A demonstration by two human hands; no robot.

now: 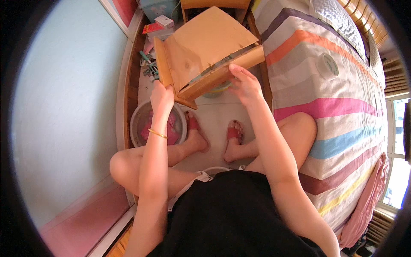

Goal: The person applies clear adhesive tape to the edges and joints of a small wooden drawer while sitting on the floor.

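Observation:
A wooden drawer (212, 43) is held tilted in the air before me, its broad flat panel facing up. A dark, ragged gap runs between that panel and the near side board. My left hand (162, 99) is closed around the lower end of the drawer's front board, at the left. On the right, my right hand (245, 83) grips the near side board, thumb on the upper edge and the other fingers partly hidden below. Under the drawer, part of a round container with a yellowish-green rim (216, 91) shows; the drawer hides the rest.
A grey basin (134, 124) with pink cloth (172, 132) stands by my left foot. Green objects (150, 68) and small boxes (164, 21) lie at the far left. The striped bed (295, 85) borders the right, bearing a round pale object (328, 65). A pale wall panel (68, 107) borders the left.

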